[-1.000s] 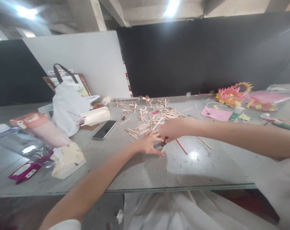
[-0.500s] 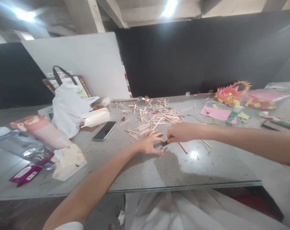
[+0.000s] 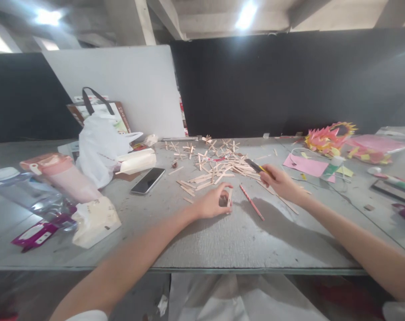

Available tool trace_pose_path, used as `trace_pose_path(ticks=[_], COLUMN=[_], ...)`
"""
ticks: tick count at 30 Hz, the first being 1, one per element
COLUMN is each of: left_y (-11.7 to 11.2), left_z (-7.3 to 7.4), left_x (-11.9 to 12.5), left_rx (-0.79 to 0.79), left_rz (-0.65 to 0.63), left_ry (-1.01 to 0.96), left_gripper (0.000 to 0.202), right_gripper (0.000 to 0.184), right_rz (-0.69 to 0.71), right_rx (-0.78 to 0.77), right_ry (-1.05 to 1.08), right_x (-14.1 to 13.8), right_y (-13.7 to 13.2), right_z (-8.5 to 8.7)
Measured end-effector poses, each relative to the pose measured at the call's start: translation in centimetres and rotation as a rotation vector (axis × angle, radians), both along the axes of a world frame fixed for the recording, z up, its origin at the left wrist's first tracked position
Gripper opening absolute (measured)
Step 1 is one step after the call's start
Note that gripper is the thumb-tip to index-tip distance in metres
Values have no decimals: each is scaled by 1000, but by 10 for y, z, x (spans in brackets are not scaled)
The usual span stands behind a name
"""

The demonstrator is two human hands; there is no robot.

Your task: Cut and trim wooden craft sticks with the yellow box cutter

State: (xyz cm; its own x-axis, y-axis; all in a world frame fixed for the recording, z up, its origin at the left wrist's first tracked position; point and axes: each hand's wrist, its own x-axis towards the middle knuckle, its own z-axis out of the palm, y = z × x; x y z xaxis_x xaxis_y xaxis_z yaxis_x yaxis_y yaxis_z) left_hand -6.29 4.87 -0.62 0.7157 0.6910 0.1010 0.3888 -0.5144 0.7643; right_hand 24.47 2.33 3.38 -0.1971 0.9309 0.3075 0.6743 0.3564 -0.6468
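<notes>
Between the thumb and fingertips of my left hand [image 3: 209,203] is a short wooden craft stick [image 3: 229,197], held roughly upright just above the table. My right hand [image 3: 280,182] grips a utility knife [image 3: 255,166] with a dark body and a yellow part, pointing up and left over the stick pile. A pink-red patterned pencil [image 3: 251,202] lies on the table between the two hands. Just beyond them spreads a heap of loose craft sticks [image 3: 218,171], with several crossed-stick shapes [image 3: 190,150] behind it.
On the left stand a white plastic bag [image 3: 98,147], a pink bottle [image 3: 62,178], a clear bottle [image 3: 25,191] and a tissue pack [image 3: 96,223]. A phone [image 3: 148,180] lies nearby. Pink paper [image 3: 305,165], a glue bottle [image 3: 332,167] and a spiky paper craft [image 3: 327,139] are at right.
My right hand has moved away from the left, up and to the right, carrying the utility knife. My left hand has curled and now holds the stick upright off the tabletop.
</notes>
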Motion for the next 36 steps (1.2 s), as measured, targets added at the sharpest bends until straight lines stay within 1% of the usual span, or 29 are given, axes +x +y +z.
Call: trace_pose_path(ticks=[1,2,4,6,7,9,11,13,16,21,29,36], left_y=[-3,-6,-12,-17,-20,-25,-30,-35,-39,-42,-47,-44], left_z=[-2,-5,-8,-7,-5,0,7,12,16,17,21,17], left_x=[3,7,16,22,24,26,27,26,26,25,27,25], left_rx=[-60,-86,-131,-211,-238,-235,-212,-205,-167,-118,-154,-128], left_rz=[-24,-24,37,140,184,258,302,330,345,343,323,333], left_ry=[-36,-77,-193,-346,-402,-478,-525,-560,-560,-542,-574,-527], left_gripper=[75,74,74,80,82,86,89,92,91,85,85,86], right_gripper=[32,31,28,24,23,23,30,40,50,58,57,51], right_rz=[-4,-3,-10,-22,-24,-3,66,134,172,175,164,183], right_rx=[30,30,37,51,44,-17,-94,-106,-47,-11,-4,7], right_ry=[31,48,74,93,101,115,119,105,71,36,-5,-9], right_x=[-2,-6,-13,-22,-26,-34,-41,-47,-53,-54,-54,-55], right_y=[-1,-4,-12,-23,-29,-40,-50,-57,-62,-65,-64,-64], right_z=[-5,-10,-15,-17,-17,-17,-18,-21,-26,-27,-26,-27])
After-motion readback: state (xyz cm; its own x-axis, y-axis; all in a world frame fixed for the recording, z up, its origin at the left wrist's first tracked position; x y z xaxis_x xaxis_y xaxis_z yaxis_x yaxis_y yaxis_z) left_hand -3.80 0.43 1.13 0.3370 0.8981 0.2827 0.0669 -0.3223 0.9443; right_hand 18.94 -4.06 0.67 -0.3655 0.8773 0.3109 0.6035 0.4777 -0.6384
